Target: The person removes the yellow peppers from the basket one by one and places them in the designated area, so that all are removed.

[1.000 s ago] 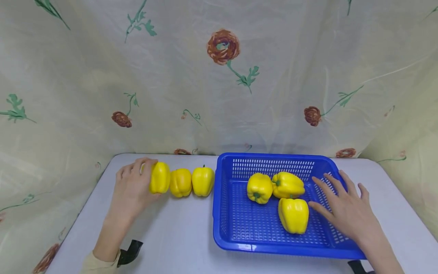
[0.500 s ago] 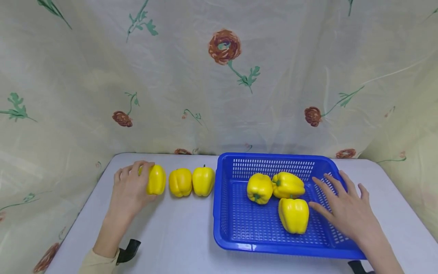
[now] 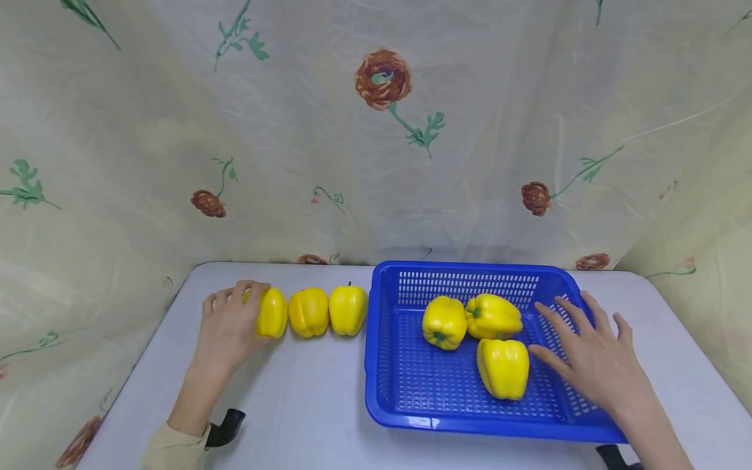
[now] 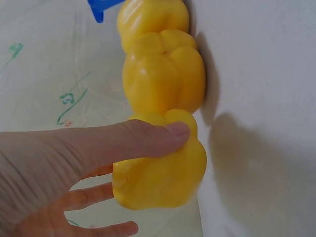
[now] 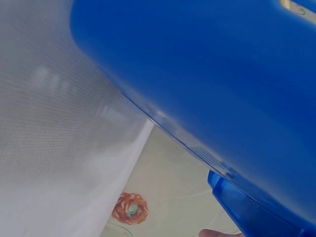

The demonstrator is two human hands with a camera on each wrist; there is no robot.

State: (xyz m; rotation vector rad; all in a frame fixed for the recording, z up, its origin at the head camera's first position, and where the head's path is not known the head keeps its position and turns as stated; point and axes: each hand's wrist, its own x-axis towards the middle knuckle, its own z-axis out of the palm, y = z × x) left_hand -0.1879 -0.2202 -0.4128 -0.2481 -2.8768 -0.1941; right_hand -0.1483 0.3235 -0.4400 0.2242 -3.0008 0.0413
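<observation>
**Shiny vs matt, quick surface rundown**

So the yellow peppers (image 3: 502, 369) are properly glossy and smooth, bright highlights all over, almost waxy looking; the blue basket (image 3: 470, 427) is clearly plastic, slick on the rim, with perforated walls and a gridded floor; the white tabletop (image 3: 311, 405) reads mostly matt, though it looks finely grained up close; the flower-print backdrop (image 3: 282, 130) is creased with a faint sheen, cloth or plastic film, can't tell; the cream sleeve (image 3: 176, 449) is matt cloth.

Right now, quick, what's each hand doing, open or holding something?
Left hand: holding the leftmost glossy yellow bell pepper.
Right hand: open, holding nothing, at the right side of the blue perforated plastic basket.
</observation>
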